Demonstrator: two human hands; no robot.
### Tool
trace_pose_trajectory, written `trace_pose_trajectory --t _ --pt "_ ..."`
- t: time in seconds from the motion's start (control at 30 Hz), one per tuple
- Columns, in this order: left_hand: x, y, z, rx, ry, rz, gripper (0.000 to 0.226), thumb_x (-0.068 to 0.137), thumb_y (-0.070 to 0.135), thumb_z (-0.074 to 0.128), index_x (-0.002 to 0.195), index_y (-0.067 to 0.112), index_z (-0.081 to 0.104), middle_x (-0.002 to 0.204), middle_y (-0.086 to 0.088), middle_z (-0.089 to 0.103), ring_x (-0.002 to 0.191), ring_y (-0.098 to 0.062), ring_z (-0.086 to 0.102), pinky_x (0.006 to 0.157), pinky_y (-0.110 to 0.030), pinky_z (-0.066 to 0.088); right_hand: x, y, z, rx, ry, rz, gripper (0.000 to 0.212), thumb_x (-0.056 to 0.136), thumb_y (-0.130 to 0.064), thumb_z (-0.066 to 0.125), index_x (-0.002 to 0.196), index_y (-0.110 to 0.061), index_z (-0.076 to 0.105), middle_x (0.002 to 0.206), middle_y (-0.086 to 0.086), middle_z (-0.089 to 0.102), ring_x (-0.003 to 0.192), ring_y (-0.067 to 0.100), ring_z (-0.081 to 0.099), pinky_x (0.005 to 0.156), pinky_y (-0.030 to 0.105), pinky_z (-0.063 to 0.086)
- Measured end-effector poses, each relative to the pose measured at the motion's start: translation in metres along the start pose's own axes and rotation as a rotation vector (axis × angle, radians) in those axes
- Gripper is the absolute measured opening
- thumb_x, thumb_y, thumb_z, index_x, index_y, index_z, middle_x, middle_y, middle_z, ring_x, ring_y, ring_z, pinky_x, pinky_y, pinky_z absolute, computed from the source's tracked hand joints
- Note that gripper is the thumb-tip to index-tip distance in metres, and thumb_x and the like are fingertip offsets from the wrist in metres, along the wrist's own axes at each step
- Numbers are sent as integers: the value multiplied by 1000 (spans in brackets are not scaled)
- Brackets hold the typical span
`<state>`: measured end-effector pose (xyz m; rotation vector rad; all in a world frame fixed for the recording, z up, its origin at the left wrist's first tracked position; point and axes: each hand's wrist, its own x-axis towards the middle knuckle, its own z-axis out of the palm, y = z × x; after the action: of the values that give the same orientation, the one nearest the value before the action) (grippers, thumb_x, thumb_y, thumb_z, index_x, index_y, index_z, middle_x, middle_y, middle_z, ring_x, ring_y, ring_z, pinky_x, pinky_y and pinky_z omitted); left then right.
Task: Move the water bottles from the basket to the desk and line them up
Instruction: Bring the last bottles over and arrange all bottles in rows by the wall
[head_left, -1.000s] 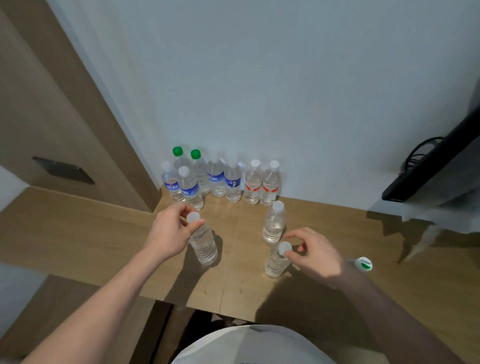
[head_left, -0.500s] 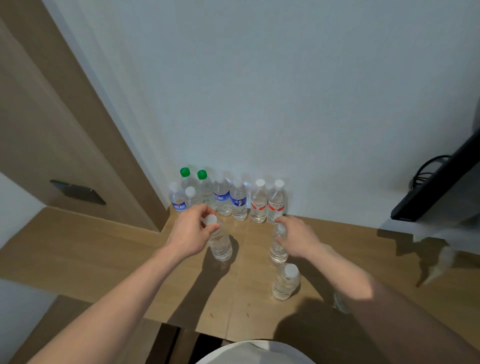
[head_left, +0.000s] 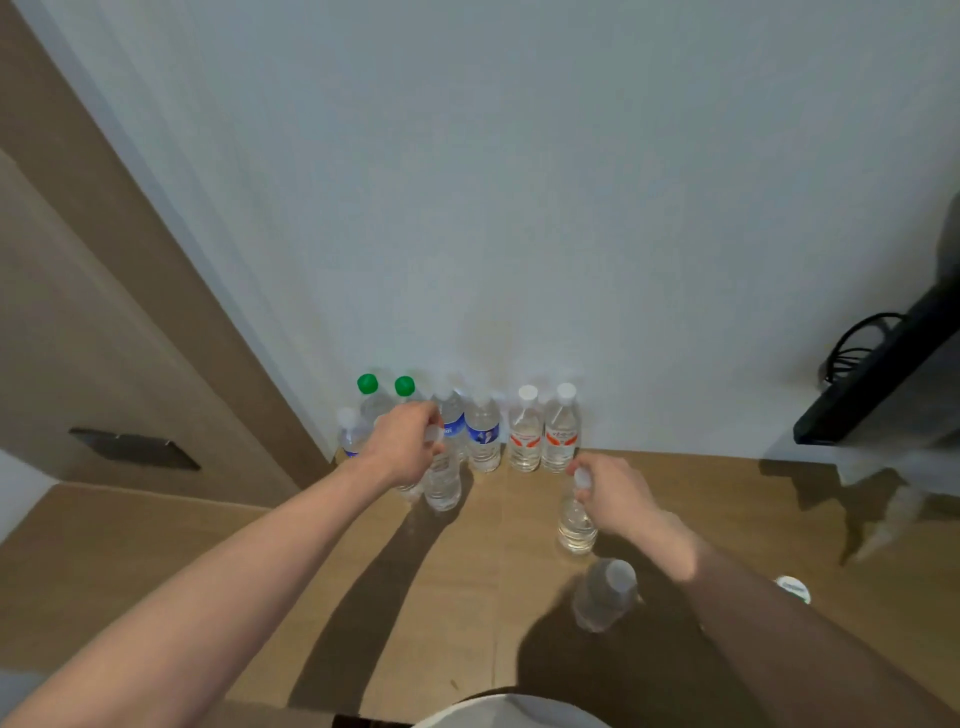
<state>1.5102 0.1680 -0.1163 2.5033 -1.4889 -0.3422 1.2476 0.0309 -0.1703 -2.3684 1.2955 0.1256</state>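
On the worktop (head_left: 260, 561), near the row of bottles (head_left: 483, 431) at the wall, the left hand (head_left: 402, 447) gripped one bottle (head_left: 441, 480) by its cap; the right hand (head_left: 615, 496) pinched another bottle (head_left: 574, 525) likewise.

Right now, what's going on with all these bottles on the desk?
A person is lining up water bottles against the wall. The left hand grips an unlabelled clear bottle by its neck, close to the back row. The right hand holds another clear bottle by its cap, standing further out on the wooden desk. A third loose bottle stands nearer, untouched. No basket is in view.
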Motion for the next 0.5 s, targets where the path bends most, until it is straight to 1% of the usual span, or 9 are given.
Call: trace_pose_trajectory --t 0.07,0.1,0.2,0.27,0.4,0.5 --pt "9 -5 -1 3 -27 2 18 93 18 75 105 19 61 109 -3 68 97 -24 64 78 -33 46 -2 -2 1 -5 0 5 33 97 -19 70 129 -30 67 134 4 71 124 31 66 98 36 51" --pt "13 -7 -1 8 -37 7 18 93 16 74 106 19 62 110 -4 68 96 -23 64 78 -33 46 -3 -3 1 -6 2 7 32 97 -19 69 128 -30 67 133 4 71 123 31 66 98 36 52" --pt "25 -16 1 29 -61 20 22 94 12 71 115 16 64 115 -6 69 104 -26 65 85 -35 51 -6 -6 1 18 37 18 30 99 -21 69 128 -28 68 131 4 72 121 29 68 100 37 53" --pt "32 -21 2 33 -72 24 23 95 12 69 117 15 64 117 -7 70 107 -28 66 89 -36 52 -7 -9 1 35 65 26 31 100 -23 69 131 -26 68 131 5 73 122 29 68 101 37 52" --pt "40 -31 6 31 -104 41 24 95 12 67 119 15 63 118 -8 69 108 -30 65 88 -36 52 -5 -25 2 98 97 18 32 102 -25 69 134 -26 67 128 7 75 117 29 70 96 34 50" --pt "41 -35 11 21 -119 55 25 94 8 66 117 15 63 115 -8 70 105 -29 67 89 -40 55 0 -48 -4 133 118 -35 36 101 -28 71 136 -24 66 125 4 75 114 27 70 96 34 50"
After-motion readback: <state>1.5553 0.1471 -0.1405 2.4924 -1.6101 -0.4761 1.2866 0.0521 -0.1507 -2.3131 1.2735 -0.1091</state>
